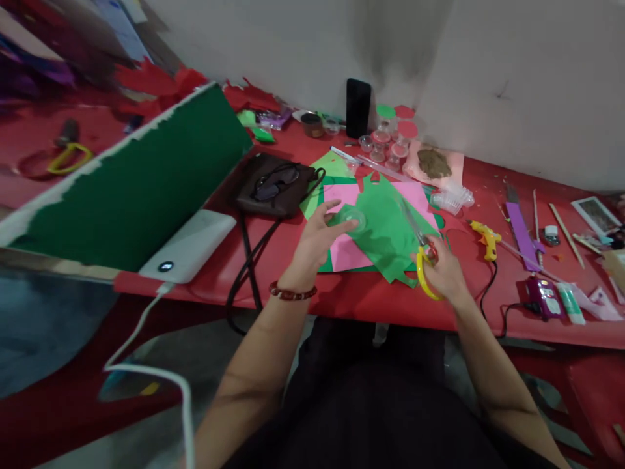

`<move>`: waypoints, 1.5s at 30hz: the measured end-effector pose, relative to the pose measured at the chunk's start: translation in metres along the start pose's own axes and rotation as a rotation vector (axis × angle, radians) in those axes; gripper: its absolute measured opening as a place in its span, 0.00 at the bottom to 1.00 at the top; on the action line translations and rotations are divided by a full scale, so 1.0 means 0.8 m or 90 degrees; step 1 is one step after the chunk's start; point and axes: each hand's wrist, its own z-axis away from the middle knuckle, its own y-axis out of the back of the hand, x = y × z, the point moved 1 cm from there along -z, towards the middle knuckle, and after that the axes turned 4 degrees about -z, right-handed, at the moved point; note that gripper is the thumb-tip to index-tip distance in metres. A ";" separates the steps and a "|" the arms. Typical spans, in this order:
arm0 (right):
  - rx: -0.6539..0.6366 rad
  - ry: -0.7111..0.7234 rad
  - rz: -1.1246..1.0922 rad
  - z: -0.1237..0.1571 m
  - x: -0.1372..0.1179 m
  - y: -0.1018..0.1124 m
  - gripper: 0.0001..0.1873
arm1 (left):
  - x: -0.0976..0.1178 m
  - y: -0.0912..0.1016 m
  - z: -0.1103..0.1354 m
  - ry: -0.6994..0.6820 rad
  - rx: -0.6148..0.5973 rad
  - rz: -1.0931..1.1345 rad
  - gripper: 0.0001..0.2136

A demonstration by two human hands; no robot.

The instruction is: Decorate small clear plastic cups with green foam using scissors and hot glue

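Note:
My left hand [317, 240], a bead bracelet on its wrist, has its fingers curled around a small clear plastic cup [352, 220] that rests on green paper sheets [385, 228]. Under and beside the green paper lie pink paper sheets [342, 251]. My right hand [444, 272] is closed through the yellow handles of a pair of scissors [424, 260], whose blades point up and left over the green paper. All of this lies on a red table [351, 293].
A brown bag [276, 185] with glasses on it lies left of the paper, next to a white power bank [188, 246] with a cable and a large green board [131, 189]. A yellow glue gun [484, 238], small cups, a black phone [358, 107] and tools crowd the right and back.

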 end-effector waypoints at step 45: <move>0.133 0.419 -0.082 -0.077 -0.002 -0.071 0.10 | -0.013 -0.060 -0.035 -0.094 -0.059 0.138 0.19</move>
